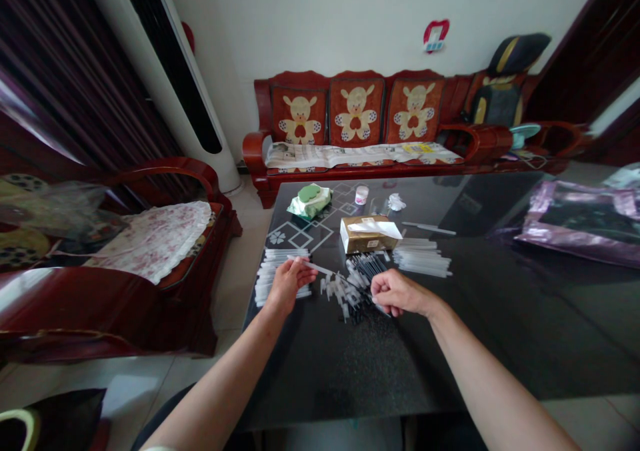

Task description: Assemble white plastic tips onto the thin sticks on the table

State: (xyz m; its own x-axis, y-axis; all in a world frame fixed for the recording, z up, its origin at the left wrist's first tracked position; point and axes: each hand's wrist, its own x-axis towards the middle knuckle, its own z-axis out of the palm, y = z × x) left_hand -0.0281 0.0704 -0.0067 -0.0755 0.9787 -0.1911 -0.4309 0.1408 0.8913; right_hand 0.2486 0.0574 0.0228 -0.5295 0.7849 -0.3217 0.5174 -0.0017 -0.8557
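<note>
My left hand (293, 282) pinches a slim, whitish translucent pen barrel (320, 268) that points to the right. A thin dark pen refill (353, 282) runs from near the barrel's right end toward my right hand (395, 292), whose fingers are closed around its other end. Whether the refill's tip is inside the barrel is too small to tell. Under my left hand lies a row of whitish barrels (265, 284). Between the hands is a pile of small translucent caps (341, 291), with a bundle of dark refills (369, 263) behind it. More whitish barrels (423, 258) lie beyond my right hand.
On the dark glossy table (320, 378) stand a tissue box (370, 241), a green wipes pack (310, 203), a small white jar (361, 195) and crumpled tissue (397, 202). One slim tube (430, 228) lies apart. A purple plastic bag (580, 224) sits right; wooden seats stand around.
</note>
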